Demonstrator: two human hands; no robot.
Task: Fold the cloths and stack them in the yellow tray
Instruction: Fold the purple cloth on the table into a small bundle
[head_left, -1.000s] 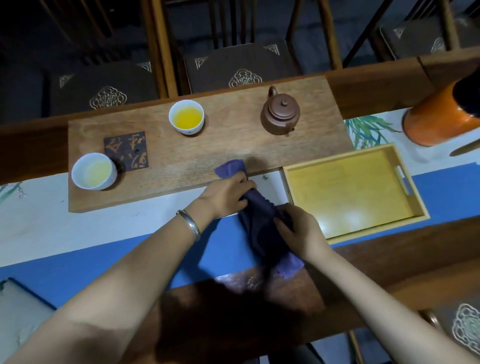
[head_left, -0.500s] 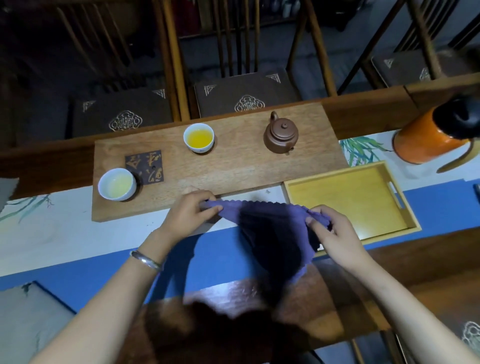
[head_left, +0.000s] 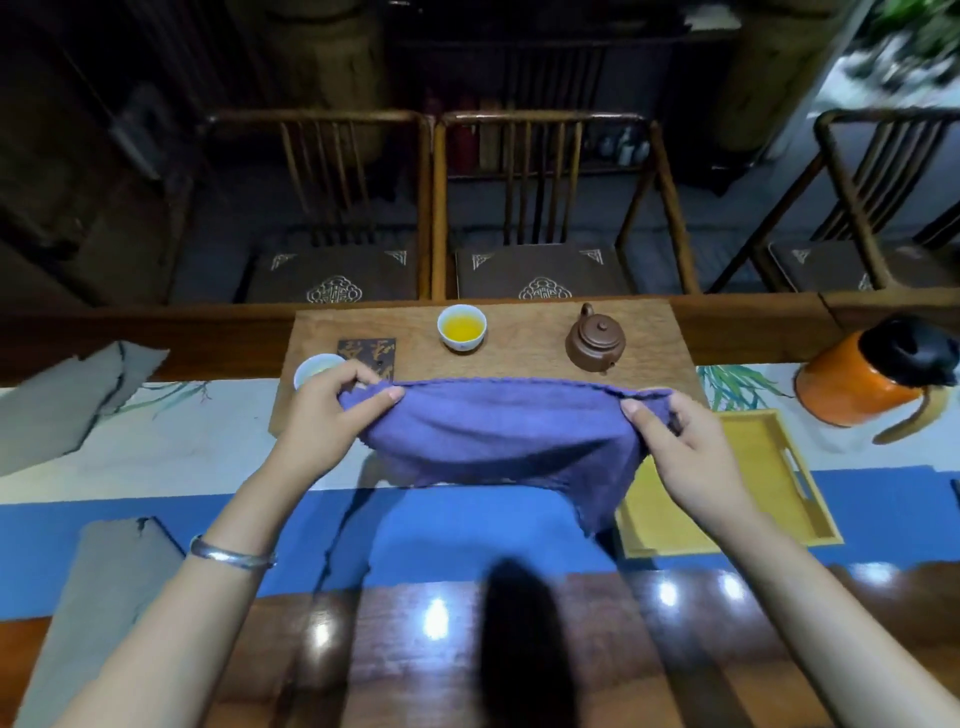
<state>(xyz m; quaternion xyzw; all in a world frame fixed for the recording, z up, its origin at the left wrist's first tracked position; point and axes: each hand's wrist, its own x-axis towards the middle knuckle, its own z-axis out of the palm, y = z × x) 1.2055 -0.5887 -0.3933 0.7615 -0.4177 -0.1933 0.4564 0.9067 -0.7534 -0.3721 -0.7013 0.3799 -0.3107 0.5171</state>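
Observation:
A purple cloth (head_left: 498, 441) hangs stretched in the air over the blue table runner. My left hand (head_left: 327, 415) pinches its upper left corner and my right hand (head_left: 685, 447) pinches its upper right corner. The cloth's lower edge droops, with one corner hanging down at the right. The yellow tray (head_left: 779, 467) lies on the table to the right, with nothing visible inside it; my right hand and the cloth cover its left part.
A wooden board (head_left: 519, 358) behind the cloth carries a cup of yellow tea (head_left: 462, 326), a brown teapot (head_left: 595, 340), a dark coaster (head_left: 369, 353) and a pale cup (head_left: 314, 368). An orange jug (head_left: 872, 379) stands at the far right. Grey mats (head_left: 67, 400) lie left. Chairs line the far side.
Both hands have lifted the cloth off the table and pulled it wide apart, from a bunched lump to a spread sheet. The view has tilted upward.

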